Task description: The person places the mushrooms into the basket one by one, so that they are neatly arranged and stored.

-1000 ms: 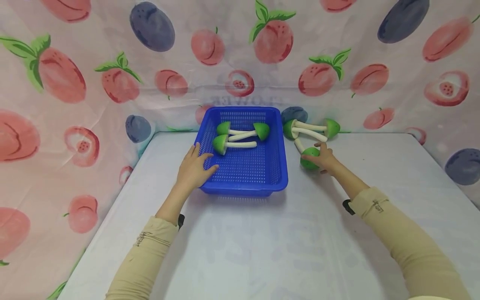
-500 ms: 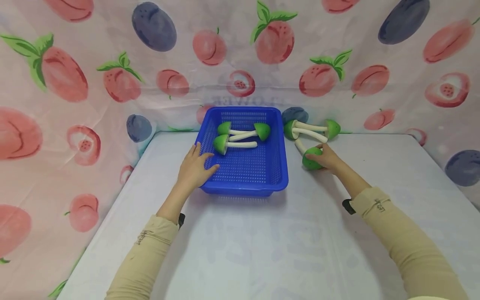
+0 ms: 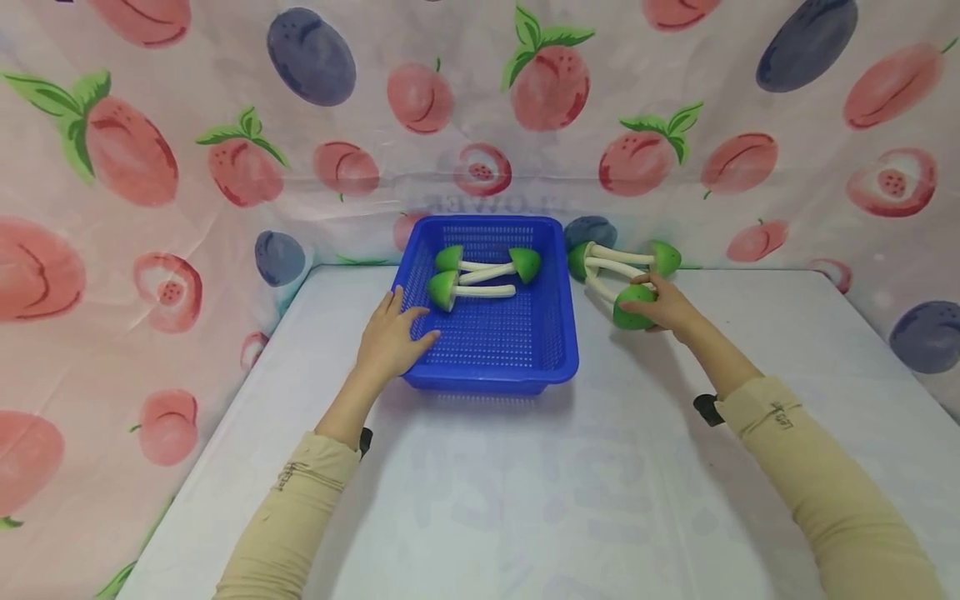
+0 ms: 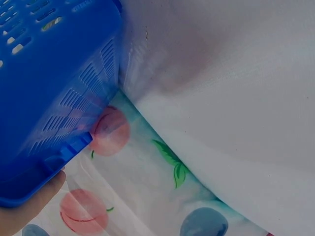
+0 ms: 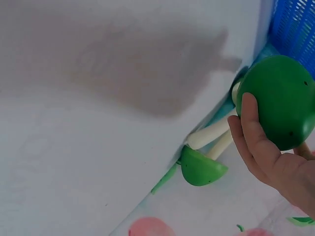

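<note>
My right hand (image 3: 670,308) grips a toy mushroom by its green cap (image 3: 632,310), its white stem pointing back and left. In the right wrist view that mushroom (image 5: 278,101) is lifted, with its shadow on the table. My left hand (image 3: 386,343) rests on the left rim of the blue plastic basket (image 3: 480,386), fingers spread and thumb over the inside. Several green-capped mushrooms lie in the basket, one cap (image 3: 442,290) nearest me. Right of the basket lie two more, a left mushroom (image 3: 579,260) and a right mushroom (image 3: 664,258), their stems overlapping.
A white cloth (image 3: 510,492) covers the table. Behind it hangs a fruit-printed curtain (image 3: 427,175), close to the basket's back edge and the two loose mushrooms.
My right hand has closed on the mushroom's cap, raised it and shifted it slightly right and back. My left hand and the basket have stayed in place.
</note>
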